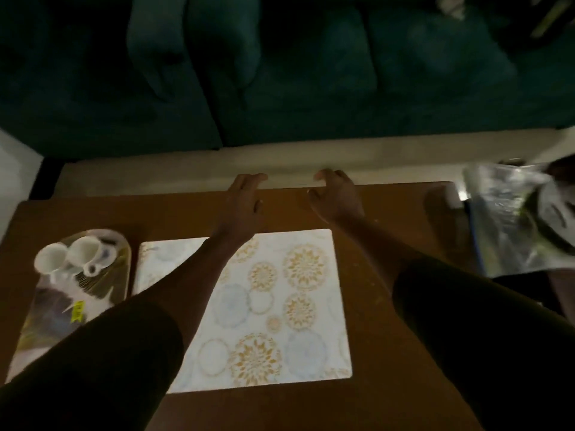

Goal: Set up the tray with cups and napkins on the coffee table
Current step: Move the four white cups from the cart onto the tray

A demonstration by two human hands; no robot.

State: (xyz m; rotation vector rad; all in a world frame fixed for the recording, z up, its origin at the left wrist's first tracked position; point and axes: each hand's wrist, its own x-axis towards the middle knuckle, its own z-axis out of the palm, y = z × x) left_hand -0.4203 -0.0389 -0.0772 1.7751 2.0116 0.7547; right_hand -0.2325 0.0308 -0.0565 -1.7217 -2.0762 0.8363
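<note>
A long patterned tray [115, 275] lies at the left of the brown coffee table [389, 219]. Two white cups [67, 256] sit at its far end, and pale folded items that may be napkins [74, 303] lie nearer me on it. A white placemat with gold and blue circles [280, 306] covers the table's middle. My left hand [242, 206] stretches past the mat toward the far edge, fingers apart, holding nothing. My right hand [337, 197] hovers beside it, fingers loosely curled and empty.
A dark green sofa [280, 73] stands beyond the table, with a pale floor strip [186, 169] between. At the right, a shiny plastic bag [504, 219] hangs over the table's edge beside a person in a white printed shirt [557, 213].
</note>
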